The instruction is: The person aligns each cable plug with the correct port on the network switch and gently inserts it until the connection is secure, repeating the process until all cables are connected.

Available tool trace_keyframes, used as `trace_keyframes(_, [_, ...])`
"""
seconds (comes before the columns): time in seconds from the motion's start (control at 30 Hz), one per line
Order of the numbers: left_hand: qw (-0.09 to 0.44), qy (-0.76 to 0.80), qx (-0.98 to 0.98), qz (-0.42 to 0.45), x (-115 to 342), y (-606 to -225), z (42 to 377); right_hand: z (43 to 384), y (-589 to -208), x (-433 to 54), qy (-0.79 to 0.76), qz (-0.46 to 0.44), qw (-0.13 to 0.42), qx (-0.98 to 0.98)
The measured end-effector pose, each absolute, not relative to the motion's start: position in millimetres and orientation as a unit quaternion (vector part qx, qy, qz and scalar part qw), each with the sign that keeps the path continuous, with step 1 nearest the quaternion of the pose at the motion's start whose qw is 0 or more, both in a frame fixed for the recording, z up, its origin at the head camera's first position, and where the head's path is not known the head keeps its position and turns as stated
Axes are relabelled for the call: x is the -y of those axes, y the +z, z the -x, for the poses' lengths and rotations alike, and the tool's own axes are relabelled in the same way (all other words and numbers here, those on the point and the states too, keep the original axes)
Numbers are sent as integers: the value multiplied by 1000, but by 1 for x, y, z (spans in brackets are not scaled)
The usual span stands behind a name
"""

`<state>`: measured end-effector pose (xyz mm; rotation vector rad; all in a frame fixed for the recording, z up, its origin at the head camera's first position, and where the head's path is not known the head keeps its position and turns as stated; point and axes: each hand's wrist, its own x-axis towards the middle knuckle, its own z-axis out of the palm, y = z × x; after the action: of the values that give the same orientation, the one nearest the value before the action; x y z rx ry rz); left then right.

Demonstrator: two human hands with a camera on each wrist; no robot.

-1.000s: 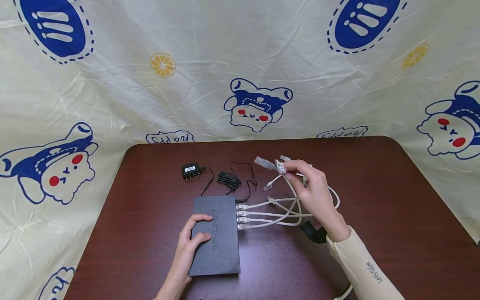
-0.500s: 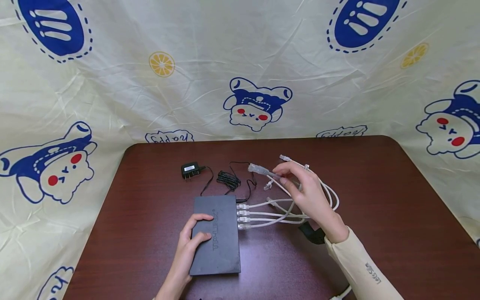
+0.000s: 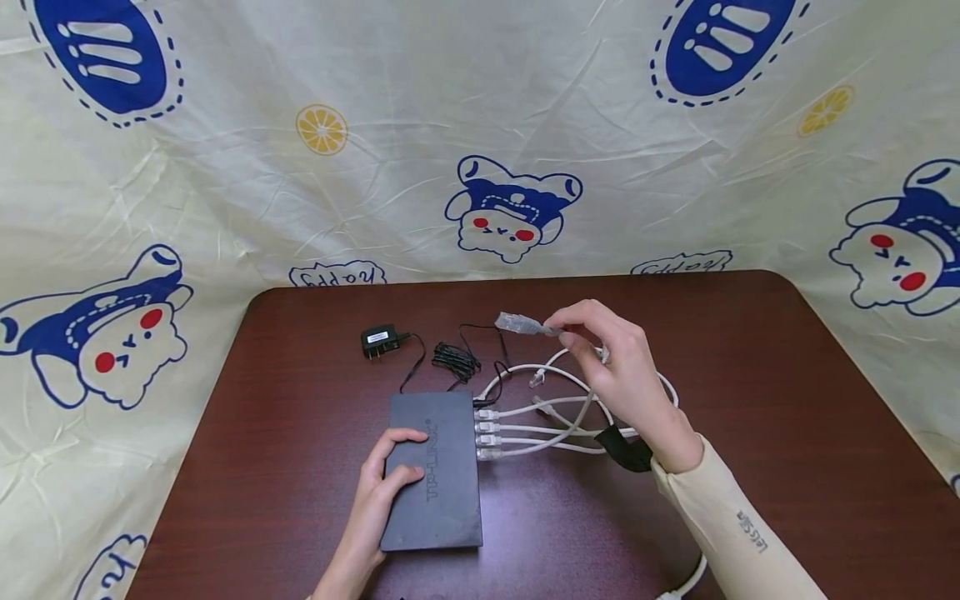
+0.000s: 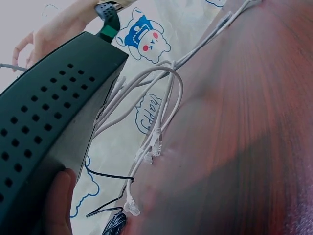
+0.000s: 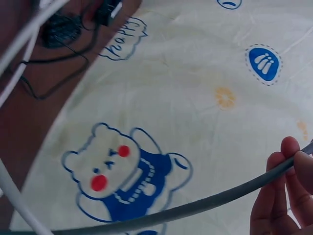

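Observation:
A dark network switch (image 3: 442,521) marked TP-LINK is gripped along its left edge by my left hand (image 3: 375,483), thumb and a finger on top. Its vented face (image 4: 49,105) shows in the left wrist view. White network cables (image 3: 525,427) are plugged in along its right side. Over the table to the right, my right hand (image 3: 618,358) pinches a grey network cable (image 5: 195,208) just behind its clear plug (image 3: 520,323), which points left. A white cable loop (image 3: 551,367) arches below that plug, its end near the switch's upper right corner.
Behind the switch lie a black power adapter (image 3: 380,341) and its bundled cord (image 3: 455,360). Loose cable ends, one with a clear plug (image 3: 537,379), lie under the right hand. A black strap (image 3: 624,450) hangs by the right wrist. Patterned cloth (image 3: 405,200) rises behind the table.
My right hand has gone from a cluster of plugs to the grey cable and lifted its plug slightly. A white cable end has dropped left towards the switch. My left hand has stayed put.

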<state>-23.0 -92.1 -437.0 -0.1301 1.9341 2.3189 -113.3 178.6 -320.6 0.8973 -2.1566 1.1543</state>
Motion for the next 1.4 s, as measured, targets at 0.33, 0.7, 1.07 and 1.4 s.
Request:
trace_keyframes(0.33, [57,762,-643,45,92,-437,23,117,-287,-180,404,-399,303,766])
trace_keyframes(0.7, [56,760,-645,51,92,-438,23,115,-272,-185,365,-397,378,752])
trace_keyframes(1.07, [53,759,-647,54,92,-438,23,112,-248,-184,345,-369,490,710])
trace_keyframes(1.4, [55,769,-633,63,91,-435,22,109,-274,-196,336,-368,455,738])
